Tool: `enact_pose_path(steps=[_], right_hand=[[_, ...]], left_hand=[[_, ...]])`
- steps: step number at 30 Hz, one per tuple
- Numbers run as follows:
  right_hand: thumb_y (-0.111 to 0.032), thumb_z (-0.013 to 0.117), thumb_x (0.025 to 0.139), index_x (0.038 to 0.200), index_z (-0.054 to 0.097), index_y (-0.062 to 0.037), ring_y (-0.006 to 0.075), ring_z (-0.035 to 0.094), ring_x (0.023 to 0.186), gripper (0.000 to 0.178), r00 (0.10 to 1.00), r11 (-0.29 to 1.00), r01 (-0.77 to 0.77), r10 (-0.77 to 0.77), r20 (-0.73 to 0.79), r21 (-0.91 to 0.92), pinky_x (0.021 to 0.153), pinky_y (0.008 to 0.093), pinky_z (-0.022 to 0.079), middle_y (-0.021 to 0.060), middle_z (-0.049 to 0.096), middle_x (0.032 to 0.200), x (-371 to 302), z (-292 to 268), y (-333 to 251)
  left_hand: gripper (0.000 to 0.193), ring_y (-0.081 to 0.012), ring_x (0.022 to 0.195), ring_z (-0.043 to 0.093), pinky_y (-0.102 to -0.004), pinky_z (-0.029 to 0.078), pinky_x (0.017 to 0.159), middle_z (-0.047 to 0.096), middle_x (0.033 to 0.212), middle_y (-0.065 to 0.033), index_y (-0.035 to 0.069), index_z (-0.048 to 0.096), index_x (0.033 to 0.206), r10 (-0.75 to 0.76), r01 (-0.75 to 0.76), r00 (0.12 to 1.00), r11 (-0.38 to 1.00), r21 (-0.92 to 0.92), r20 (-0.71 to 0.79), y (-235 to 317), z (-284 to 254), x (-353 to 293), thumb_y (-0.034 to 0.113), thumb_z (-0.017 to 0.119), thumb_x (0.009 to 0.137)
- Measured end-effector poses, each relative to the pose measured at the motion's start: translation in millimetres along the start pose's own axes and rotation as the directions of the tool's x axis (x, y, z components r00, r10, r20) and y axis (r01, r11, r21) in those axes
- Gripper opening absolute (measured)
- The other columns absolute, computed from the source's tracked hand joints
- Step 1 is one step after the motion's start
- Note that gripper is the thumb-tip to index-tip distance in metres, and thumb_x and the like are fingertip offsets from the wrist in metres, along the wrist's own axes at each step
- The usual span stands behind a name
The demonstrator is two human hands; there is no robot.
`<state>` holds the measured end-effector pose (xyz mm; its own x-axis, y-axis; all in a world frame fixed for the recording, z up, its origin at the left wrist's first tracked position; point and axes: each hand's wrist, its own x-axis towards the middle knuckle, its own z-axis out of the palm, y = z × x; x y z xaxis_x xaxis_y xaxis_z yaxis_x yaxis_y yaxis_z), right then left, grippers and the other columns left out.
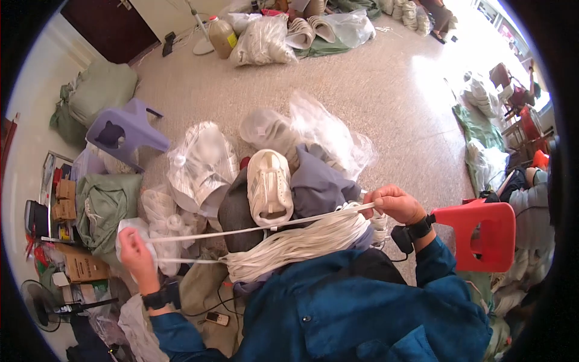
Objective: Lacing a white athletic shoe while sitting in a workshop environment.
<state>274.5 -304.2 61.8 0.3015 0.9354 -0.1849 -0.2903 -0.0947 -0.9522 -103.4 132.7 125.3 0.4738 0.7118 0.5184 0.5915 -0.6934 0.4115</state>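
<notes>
A white shoelace [217, 234] is pulled taut across my lap, between my two hands. My left hand [137, 253], out to the left, has its fingers closed on one end of it. On the right, my right hand [395, 204] pinches the other end, higher up. Beneath the stretched lace, a thick bundle of white shoelaces [301, 253] lies across my lap; a strand runs from its left end toward my left hand. Just beyond the lace, a white sneaker [269, 181] without laces rests between my knees, its opening toward me.
Clear plastic bags of white shoes [202, 163] lie on the floor ahead. A purple stool [129, 130] stands to the left, a red stool [482, 235] by my right elbow. A small fan [42, 306] is at the lower left, near a phone [217, 318]. More filled bags [265, 42] lie far off.
</notes>
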Motion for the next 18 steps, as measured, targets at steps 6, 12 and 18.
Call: enact_pose_path(steps=[6,12,18], right_hand=[[-0.025,0.056,0.097,0.070,0.054,-0.0077,0.0279,0.061,0.105,0.032,0.906,0.757,0.422,-0.365,-0.214,0.499,0.102,0.0434,0.043,0.0181,0.066,0.105,-6,-29,-2],[-0.030,0.050,0.103,0.076,0.061,-0.0118,0.0273,0.061,0.105,0.035,0.815,0.542,0.569,-0.471,-0.337,0.619,0.106,0.0454,0.041,0.0076,0.069,0.104,-24,-38,-16],[-0.028,0.052,0.104,0.093,0.064,-0.0096,0.0205,0.064,0.096,0.024,0.758,0.376,0.651,-0.368,-0.538,0.660,0.095,0.0422,0.049,0.0028,0.067,0.093,-31,-52,-9]], left_hand=[[0.017,-0.0488,0.086,0.058,-0.0527,0.044,0.070,0.062,0.090,-0.0278,0.002,0.054,0.103,-0.039,0.005,0.997,0.906,0.423,0.071,-88,-25,-28,0.017,0.048,0.102],[0.005,-0.0434,0.077,0.062,-0.0521,0.044,0.065,0.062,0.078,-0.0212,0.006,0.054,0.096,-0.136,0.027,0.952,0.931,0.365,0.275,-94,5,-98,0.012,0.054,0.094],[0.010,-0.0442,0.078,0.062,-0.0548,0.046,0.066,0.064,0.077,-0.0207,0.006,0.056,0.094,-0.179,-0.038,0.863,0.909,0.414,0.472,-97,17,-138,0.015,0.060,0.090]])
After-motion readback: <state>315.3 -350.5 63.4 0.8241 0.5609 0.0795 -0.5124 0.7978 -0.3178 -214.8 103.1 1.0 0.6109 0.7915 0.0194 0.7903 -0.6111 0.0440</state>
